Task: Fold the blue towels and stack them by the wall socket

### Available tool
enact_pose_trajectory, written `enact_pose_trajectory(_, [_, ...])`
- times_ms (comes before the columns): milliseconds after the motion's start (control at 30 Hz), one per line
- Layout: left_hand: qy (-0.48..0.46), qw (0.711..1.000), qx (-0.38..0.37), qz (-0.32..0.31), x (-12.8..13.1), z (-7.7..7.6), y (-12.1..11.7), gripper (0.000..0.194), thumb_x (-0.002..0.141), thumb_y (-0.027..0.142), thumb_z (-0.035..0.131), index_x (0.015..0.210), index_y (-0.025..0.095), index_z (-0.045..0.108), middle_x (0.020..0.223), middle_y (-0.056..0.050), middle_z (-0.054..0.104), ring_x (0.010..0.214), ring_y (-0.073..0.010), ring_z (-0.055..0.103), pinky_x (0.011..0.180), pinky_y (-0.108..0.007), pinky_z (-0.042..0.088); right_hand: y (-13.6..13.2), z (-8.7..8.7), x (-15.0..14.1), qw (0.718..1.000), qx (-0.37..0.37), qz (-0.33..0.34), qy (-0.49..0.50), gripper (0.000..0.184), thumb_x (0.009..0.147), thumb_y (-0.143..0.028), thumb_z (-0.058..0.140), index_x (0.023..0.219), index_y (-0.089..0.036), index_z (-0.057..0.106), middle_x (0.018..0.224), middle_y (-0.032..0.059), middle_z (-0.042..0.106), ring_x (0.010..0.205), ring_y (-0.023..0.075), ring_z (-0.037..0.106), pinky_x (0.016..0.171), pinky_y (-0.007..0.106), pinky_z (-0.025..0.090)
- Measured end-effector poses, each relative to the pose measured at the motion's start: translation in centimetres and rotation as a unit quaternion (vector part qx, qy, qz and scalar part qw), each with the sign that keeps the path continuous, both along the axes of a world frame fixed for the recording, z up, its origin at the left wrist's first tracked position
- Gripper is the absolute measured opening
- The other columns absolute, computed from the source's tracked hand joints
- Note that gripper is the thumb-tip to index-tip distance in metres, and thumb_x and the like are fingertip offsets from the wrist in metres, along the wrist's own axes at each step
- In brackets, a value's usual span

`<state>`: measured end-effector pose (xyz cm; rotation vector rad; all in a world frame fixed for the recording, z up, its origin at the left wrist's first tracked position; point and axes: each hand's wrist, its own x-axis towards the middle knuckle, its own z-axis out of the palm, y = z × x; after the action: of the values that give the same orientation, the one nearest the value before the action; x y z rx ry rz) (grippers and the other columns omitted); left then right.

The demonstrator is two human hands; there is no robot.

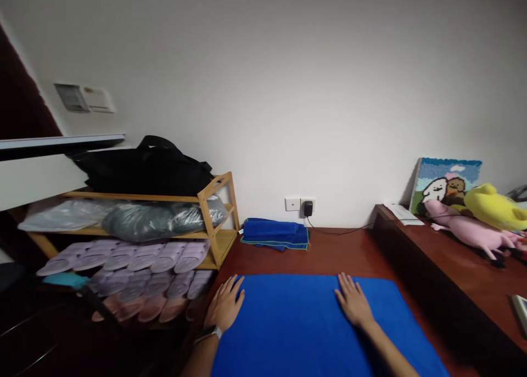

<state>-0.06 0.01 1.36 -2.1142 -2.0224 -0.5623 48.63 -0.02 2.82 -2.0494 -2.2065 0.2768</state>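
Note:
A large blue towel lies spread flat on a reddish-brown wooden surface. My left hand rests open on the towel's far left corner, fingers stretched out, with a watch on the wrist. My right hand lies open and flat on the towel near its far right part, fingers pointing away from me. Neither hand holds anything. Farther back, by the wall, sits a stack of folded blue towels.
A wooden rack at the left holds several pale slippers, bagged items and a black bag. A charger is plugged into a wall socket. At the right, a raised wooden ledge carries plush toys and a picture.

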Motion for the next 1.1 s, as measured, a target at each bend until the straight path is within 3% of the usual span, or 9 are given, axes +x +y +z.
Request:
enact_pose_trajectory(100, [-0.001, 1.000, -0.005, 0.003, -0.3, -0.2, 0.3, 0.051, 0.100, 0.038, 0.040, 0.144, 0.024, 0.062, 0.154, -0.009, 0.060, 0.143, -0.0268, 0.054, 0.121, -0.048, 0.041, 0.5, -1.9, 9.3, 0.995, -0.012, -0.088, -0.047, 0.074, 0.102, -0.051, 0.021, 0.167, -0.015, 0.021, 0.173, 0.0059, 0.021, 0.160, 0.0251, 0.015, 0.130, 0.048, 0.014])
enact_pose_trajectory(200, [0.006, 1.000, -0.009, 0.003, -0.5, -0.4, 0.6, 0.053, 0.101, 0.040, 0.037, 0.145, 0.023, 0.061, 0.154, -0.010, 0.060, 0.144, -0.0267, 0.053, 0.122, -0.048, 0.040, 0.7, -3.1, 14.4, 0.988, -0.013, -0.142, -0.056, 0.076, 0.101, -0.050, 0.018, 0.167, -0.013, 0.020, 0.174, 0.0081, 0.020, 0.161, 0.0246, 0.015, 0.130, 0.047, 0.014])
enact_pose_trajectory(500, [-0.004, 1.000, -0.026, 0.008, -0.2, 0.2, 0.2, 0.051, 0.100, 0.038, 0.039, 0.144, 0.025, 0.060, 0.156, -0.007, 0.058, 0.148, -0.0253, 0.049, 0.125, -0.047, 0.036, 0.5, -3.7, 14.7, 0.985, -0.014, -0.159, -0.067, 0.080, 0.098, -0.053, 0.014, 0.167, -0.010, 0.019, 0.174, 0.0091, 0.018, 0.161, 0.0244, 0.014, 0.129, 0.045, 0.015])
enact_pose_trajectory(600, [-0.008, 0.999, -0.033, 0.008, -0.1, 0.2, -0.1, 0.050, 0.100, 0.037, 0.039, 0.145, 0.025, 0.060, 0.157, -0.007, 0.057, 0.149, -0.0246, 0.047, 0.125, -0.047, 0.035, 0.7, -3.9, 14.9, 0.980, -0.013, -0.183, -0.071, 0.079, 0.097, -0.052, 0.021, 0.166, -0.014, 0.026, 0.173, 0.0099, 0.023, 0.160, 0.0293, 0.019, 0.128, 0.050, 0.018])
enact_pose_trajectory(667, [-0.006, 0.999, -0.041, 0.010, -0.1, 0.2, -0.2, 0.051, 0.101, 0.038, 0.039, 0.147, 0.023, 0.058, 0.161, -0.009, 0.053, 0.151, -0.0246, 0.045, 0.126, -0.047, 0.034, 0.9, -3.5, 14.2, 0.975, -0.015, -0.203, -0.086, 0.078, 0.096, -0.049, 0.026, 0.164, -0.011, 0.031, 0.171, 0.0152, 0.028, 0.158, 0.0341, 0.025, 0.127, 0.055, 0.019])
enact_pose_trajectory(767, [0.000, 0.999, -0.050, 0.013, 0.1, 0.1, -0.3, 0.053, 0.102, 0.041, 0.039, 0.150, 0.022, 0.055, 0.166, -0.011, 0.045, 0.153, -0.0253, 0.041, 0.126, -0.048, 0.032, 1.0, -1.4, 10.4, 0.973, 0.014, -0.195, -0.124, 0.075, 0.096, -0.039, 0.030, 0.159, 0.001, 0.036, 0.167, 0.0242, 0.033, 0.157, 0.0370, 0.027, 0.127, 0.056, 0.016])
enact_pose_trajectory(833, [0.002, 0.998, -0.053, 0.013, 0.2, 0.1, -0.3, 0.055, 0.103, 0.041, 0.038, 0.152, 0.022, 0.052, 0.167, -0.011, 0.043, 0.154, -0.0257, 0.040, 0.127, -0.049, 0.032, 0.9, 0.5, 5.4, 0.980, 0.045, -0.141, -0.129, 0.072, 0.097, -0.034, 0.030, 0.158, 0.003, 0.036, 0.167, 0.0234, 0.032, 0.158, 0.0344, 0.024, 0.129, 0.053, 0.014])
enact_pose_trajectory(967, [0.006, 0.998, -0.064, 0.015, 0.3, 0.1, -0.3, 0.057, 0.104, 0.043, 0.038, 0.156, 0.023, 0.048, 0.168, -0.012, 0.040, 0.155, -0.0257, 0.037, 0.127, -0.049, 0.030, -0.2, 3.2, -8.5, 0.997, 0.066, 0.023, -0.016, 0.069, 0.103, -0.037, 0.024, 0.161, -0.002, 0.032, 0.170, 0.0152, 0.027, 0.159, 0.0285, 0.021, 0.131, 0.047, 0.014])
enact_pose_trajectory(1100, [0.008, 0.998, -0.061, 0.019, 0.1, 0.0, -0.3, 0.057, 0.104, 0.045, 0.038, 0.156, 0.024, 0.047, 0.168, -0.011, 0.040, 0.155, -0.0255, 0.037, 0.127, -0.049, 0.031, -1.7, 2.8, -21.3, 0.980, 0.046, 0.169, 0.093, 0.070, 0.105, -0.048, 0.024, 0.164, -0.010, 0.029, 0.171, 0.0097, 0.024, 0.160, 0.0247, 0.018, 0.131, 0.046, 0.015])
